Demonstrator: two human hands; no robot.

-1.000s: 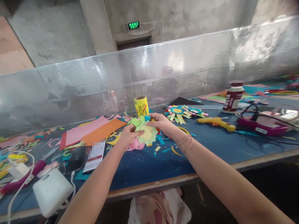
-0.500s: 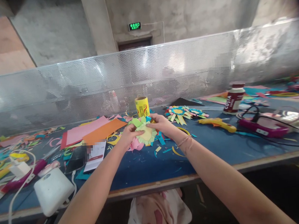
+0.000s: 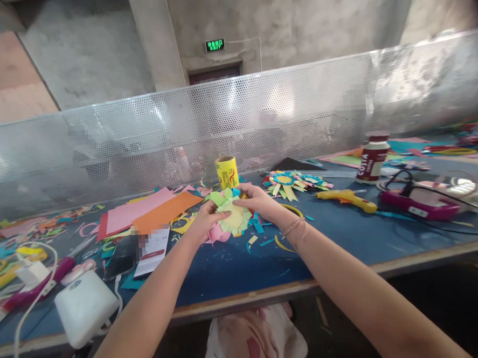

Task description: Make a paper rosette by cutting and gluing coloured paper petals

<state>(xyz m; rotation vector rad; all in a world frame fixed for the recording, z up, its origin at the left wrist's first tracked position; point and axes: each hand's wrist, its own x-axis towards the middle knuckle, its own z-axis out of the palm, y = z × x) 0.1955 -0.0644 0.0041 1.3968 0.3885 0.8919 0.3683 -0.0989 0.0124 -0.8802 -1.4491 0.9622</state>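
We're facing a mottled grey concrete wall (image 3: 314, 18) here, with a green exit sign (image 3: 214, 45) glowing above a dark doorway (image 3: 214, 74) and a peach-coloured panel (image 3: 6, 80) off to our left! Across the middle runs a perforated metal screen (image 3: 151, 130), light glinting off it, behind our long blue-topped table (image 3: 237, 276).

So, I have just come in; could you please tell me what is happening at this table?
A person's left hand and right hand hold a yellow-and-green paper flower between them, both thumbs on its face. A yellow roll stands just behind it. Multicoloured paper rosettes lie to the right, and beyond them a yellow tool, perhaps a glue gun. Coloured sheets lie to the left, and paper scraps are scattered around.
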